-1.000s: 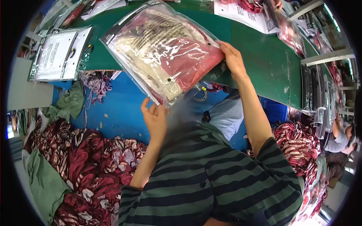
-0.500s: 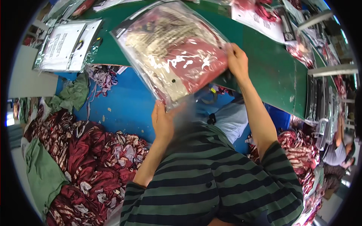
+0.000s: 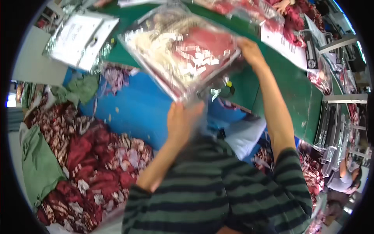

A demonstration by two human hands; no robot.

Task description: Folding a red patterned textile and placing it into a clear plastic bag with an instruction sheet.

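Between my two hands hangs a clear plastic garment bag (image 3: 194, 50), holding folded cream and red fabric. Glare covers much of its face, and it is tilted above the near edge of the green table (image 3: 282, 91). My left hand (image 3: 180, 121) is closed on the bag's lowest corner, its fingertips smeared by motion. At the right corner, my right hand (image 3: 250, 51) grips the edge, thumb on top and the other fingers mostly hidden. On the table to the left lies another clear bag with a white printed sheet (image 3: 80, 41).
Dark red and cream cloth (image 3: 91, 167) is heaped on the floor at left, beside green cloth (image 3: 39, 165). More bagged garments and sheets line the far right edge. Another person's hand (image 3: 283, 5) reaches in at top right. A metal rack bar (image 3: 344, 98) juts in at right.
The bag has tilted and looks more foreshortened, its lower corner shifting slightly right and up. Both hands keep their hold. Another person's hand has appeared at top right.
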